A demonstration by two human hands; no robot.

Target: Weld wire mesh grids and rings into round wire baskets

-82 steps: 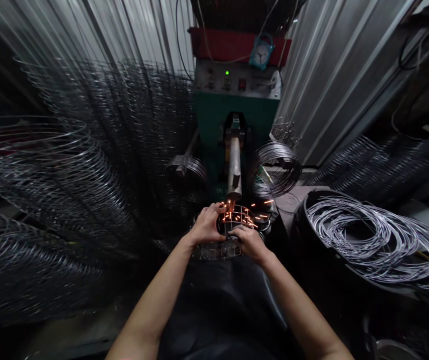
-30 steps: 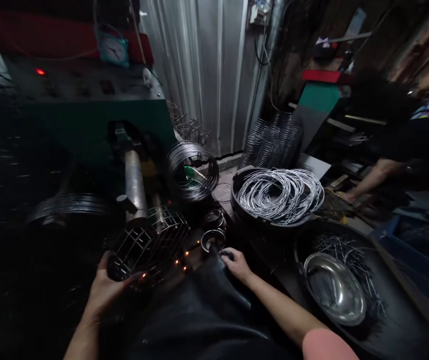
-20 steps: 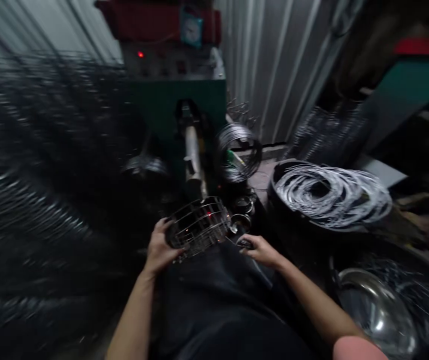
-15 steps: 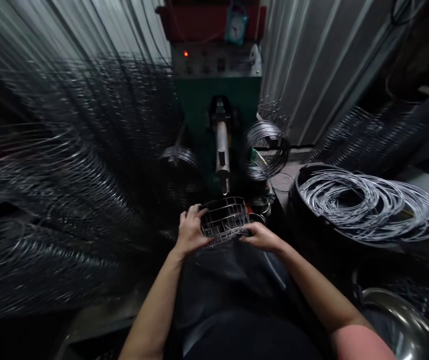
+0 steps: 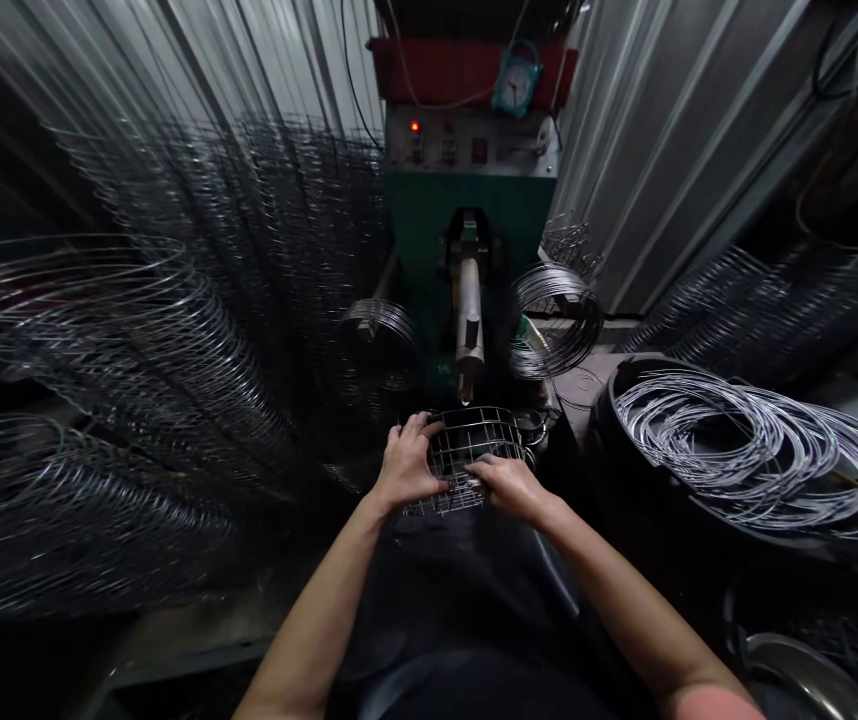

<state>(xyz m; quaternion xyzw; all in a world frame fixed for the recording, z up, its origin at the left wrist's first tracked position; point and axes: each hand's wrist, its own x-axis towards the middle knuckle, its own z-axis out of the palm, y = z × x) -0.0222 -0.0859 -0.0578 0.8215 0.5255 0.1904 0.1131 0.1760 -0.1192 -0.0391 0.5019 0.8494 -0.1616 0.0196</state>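
A small wire basket point(image 5: 483, 432) of crossed metal wires is held in front of me, just below the tip of a welding machine's cylindrical arm point(image 5: 470, 320). My left hand point(image 5: 408, 462) grips the basket's left side, thumb near the front and fingers at the back. At the basket's near right part is my right hand point(image 5: 508, 484), its thumb and fingers closed together over the wires. Whether a separate loose wire lies under those right fingers, I cannot make out. The green machine body point(image 5: 508, 215) stands behind, with a red light lit on its panel.
Stacks of wire rings point(image 5: 174, 330) rise on the left. Wire coils point(image 5: 558, 318) hang on either side of the machine arm. To the right, a black tub point(image 5: 624, 380) holds wire hoops point(image 5: 744, 450). A metal bowl point(image 5: 804, 670) sits at lower right; a blue clock point(image 5: 517, 82) hangs above.
The camera view has shifted, so the scene sits lower and further right. My right hand has moved left along the basket, closer to my left hand. The left hand keeps its hold.
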